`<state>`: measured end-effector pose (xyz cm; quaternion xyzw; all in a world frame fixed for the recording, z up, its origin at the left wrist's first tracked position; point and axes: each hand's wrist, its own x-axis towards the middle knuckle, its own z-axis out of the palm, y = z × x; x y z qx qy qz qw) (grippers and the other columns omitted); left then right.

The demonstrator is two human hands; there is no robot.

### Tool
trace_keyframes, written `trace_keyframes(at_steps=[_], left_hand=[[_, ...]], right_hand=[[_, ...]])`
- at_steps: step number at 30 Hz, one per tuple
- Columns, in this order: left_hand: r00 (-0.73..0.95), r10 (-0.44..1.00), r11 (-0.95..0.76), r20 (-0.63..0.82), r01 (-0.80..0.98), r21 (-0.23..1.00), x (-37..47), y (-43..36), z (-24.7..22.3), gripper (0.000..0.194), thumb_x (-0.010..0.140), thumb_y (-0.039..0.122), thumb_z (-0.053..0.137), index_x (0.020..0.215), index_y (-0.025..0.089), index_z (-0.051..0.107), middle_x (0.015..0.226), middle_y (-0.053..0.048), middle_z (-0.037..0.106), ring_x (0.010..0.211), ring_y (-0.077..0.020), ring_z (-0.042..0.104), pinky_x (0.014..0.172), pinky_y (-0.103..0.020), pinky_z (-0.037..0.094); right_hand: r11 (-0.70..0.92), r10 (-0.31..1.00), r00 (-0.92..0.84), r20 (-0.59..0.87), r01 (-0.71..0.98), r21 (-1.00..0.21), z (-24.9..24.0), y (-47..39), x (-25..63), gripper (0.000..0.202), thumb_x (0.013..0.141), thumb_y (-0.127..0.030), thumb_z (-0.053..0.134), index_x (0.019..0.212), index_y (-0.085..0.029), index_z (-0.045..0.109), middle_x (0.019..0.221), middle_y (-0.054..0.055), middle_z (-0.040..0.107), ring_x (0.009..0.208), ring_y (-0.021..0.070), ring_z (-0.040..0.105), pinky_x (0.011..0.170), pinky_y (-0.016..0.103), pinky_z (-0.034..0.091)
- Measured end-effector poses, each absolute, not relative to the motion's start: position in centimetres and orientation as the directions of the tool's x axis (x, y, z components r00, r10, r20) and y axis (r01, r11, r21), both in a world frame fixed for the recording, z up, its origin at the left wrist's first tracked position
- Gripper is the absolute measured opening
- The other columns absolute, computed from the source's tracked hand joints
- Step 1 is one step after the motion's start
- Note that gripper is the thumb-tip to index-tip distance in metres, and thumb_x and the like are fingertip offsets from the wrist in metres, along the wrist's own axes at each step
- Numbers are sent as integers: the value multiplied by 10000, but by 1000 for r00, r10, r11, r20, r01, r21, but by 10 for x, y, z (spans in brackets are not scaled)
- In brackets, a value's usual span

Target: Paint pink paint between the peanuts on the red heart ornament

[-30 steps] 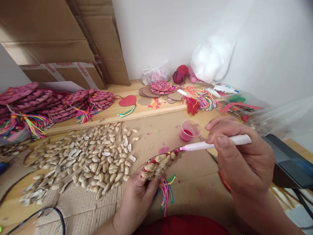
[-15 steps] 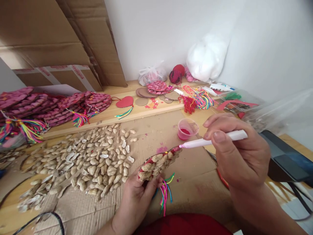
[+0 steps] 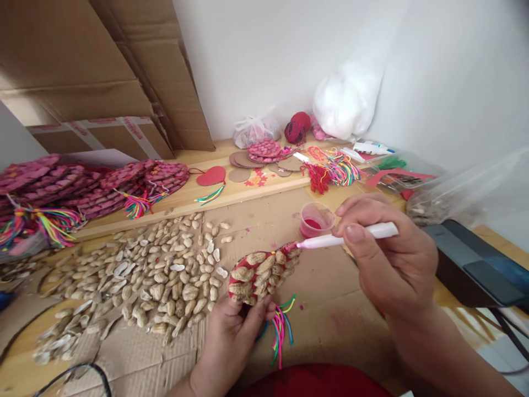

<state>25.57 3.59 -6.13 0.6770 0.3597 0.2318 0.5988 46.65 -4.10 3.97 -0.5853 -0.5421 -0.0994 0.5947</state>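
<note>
My left hand (image 3: 231, 336) grips the lower edge of a red heart-shaped ornament (image 3: 243, 273) covered in peanut shells, tilted so its face shows. A multicoloured tassel (image 3: 281, 331) hangs beneath it. My right hand (image 3: 392, 264) pinches a white pen-like tool (image 3: 347, 235) with a pink tip. That tip touches, or nearly touches, the upper right end of the ornament, where a shell is coloured pink. Just behind stands a small clear cup (image 3: 317, 212) with pinkish-red liquid in it.
Loose peanut shells (image 3: 165, 281) spread over cardboard (image 3: 223, 215) at left. Stacked pink ornaments (image 3: 45, 179), a plain red heart (image 3: 210, 176), tassels (image 3: 341, 168) and a white stuffing bag (image 3: 347, 99) line the back. A dark device (image 3: 483, 270) lies at right; scissors are partly hidden behind my right hand.
My right hand and the pen-like tool have shifted left. The ornament has turned in my left hand, showing more of its shell-covered face.
</note>
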Motion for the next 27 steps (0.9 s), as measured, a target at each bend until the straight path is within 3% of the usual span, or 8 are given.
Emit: trace_keyframes(at_steps=[6,9,12,16,19,27], left_hand=[[591,750,216,-297,206,954,260,37,-50,298,765,473,772,742,180,724,683,-68,788,620,-212,757,601,-278,626],[562,740,326,-369,180,928,261,39,-46,358,703,506,821,765,173,705,659,-50,780,595,-192,751,581,-255,614],[565,739,337,-367,161,927,262,40,-45,362,714,494,820,804,168,690,656,-35,773,567,-164,729,556,-228,582],[568,739,310,-362,191,932,260,41,-44,356,745,492,791,832,163,685,676,-38,779,497,-142,685,487,-216,527],[576,725,333,-378,188,924,260,42,-45,362,744,492,795,835,157,693,696,-49,788,500,-132,677,480,-205,512],[576,700,423,-422,141,895,260,40,-47,366,716,475,837,835,154,707,678,-37,785,568,-134,710,573,-207,560]], right_hand=[[217,401,455,795,796,-565,38,-41,479,101,908,-198,594,818,-239,615,746,-3,622,812,187,602,799,391,473],[33,352,507,787,834,-551,31,-41,494,82,916,-274,606,850,-229,627,803,15,652,778,184,600,764,386,469],[-148,406,500,765,862,-484,23,-37,509,116,898,-330,633,856,-224,653,829,29,684,820,202,611,790,396,448],[-267,554,520,650,850,-453,13,-29,517,171,898,-382,611,832,-237,672,816,31,711,855,227,605,809,407,421],[-296,613,519,596,850,-436,6,-24,518,191,894,-384,600,793,-239,672,809,27,716,857,229,596,816,402,406],[-324,616,531,582,844,-427,-7,-18,523,209,886,-412,602,828,-232,693,838,44,692,855,226,571,826,397,378]])
